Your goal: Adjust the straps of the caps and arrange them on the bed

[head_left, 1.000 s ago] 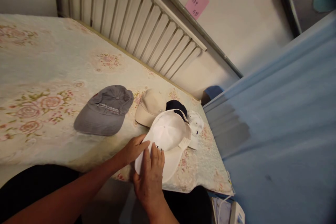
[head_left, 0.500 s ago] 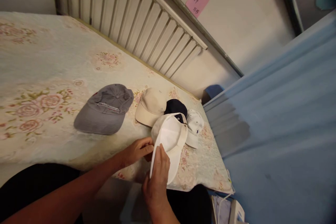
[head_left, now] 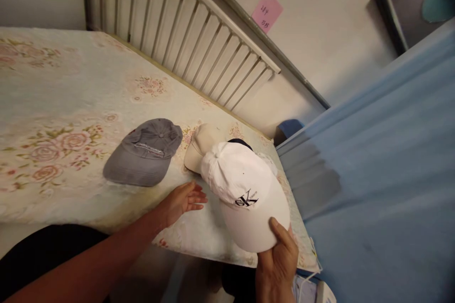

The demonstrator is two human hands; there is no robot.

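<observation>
My right hand grips a white baseball cap by its brim, thumb on top and fingers underneath. The cap's crown faces up, with black "CK" lettering on its front. My left hand, fingers apart and holding nothing, hovers just left of the cap. Left of that hand a grey baseball cap lies on the bed. Behind the white cap sit a beige cap, a dark cap mostly hidden, and another white cap of which only a strip shows.
The bed has a floral cover. A white slatted rail runs along its far side by the wall, where a pink note is stuck. A blue curtain hangs at right. A blue object lies near the bed's far corner.
The white cap has turned from inside-showing to crown up, and moved right. My right hand has shifted right along with its brim. My left hand has come away from the cap and opened.
</observation>
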